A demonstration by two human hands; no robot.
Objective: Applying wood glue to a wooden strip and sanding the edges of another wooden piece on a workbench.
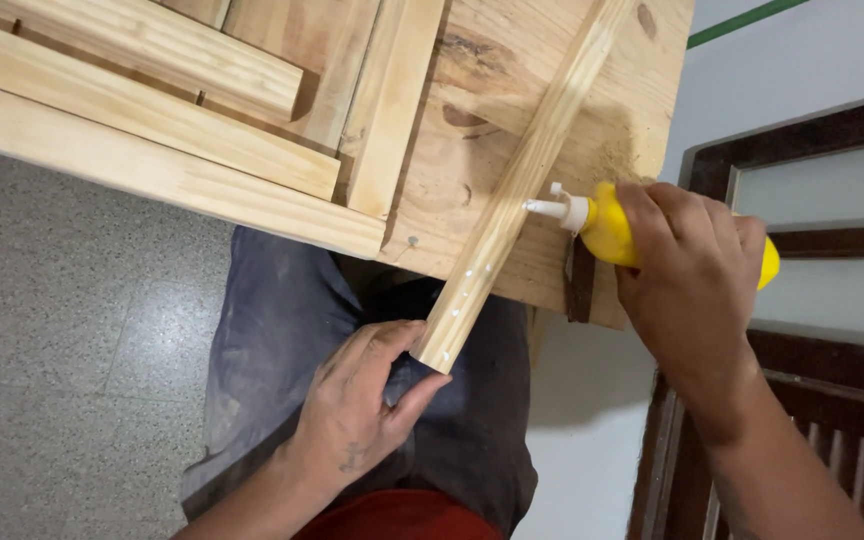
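A pale pine workbench (472, 170) with a knotty plank top fills the upper part of the view, its near edge running down toward the right. Several pine battens (152, 110) lie stacked and side by side across its left part, and one upright batten (392, 100) sits beside them. A long thin strip (522, 180) lies slantwise across the right part, overhanging the near edge, with sawdust (617, 160) near the right edge.

stick (512, 190): pale bare wood, smooth
bottle (607, 225): glossy yellow plastic, white nozzle
board (472, 130): knotty raw pine, dusty
floor (62, 340): speckled stone
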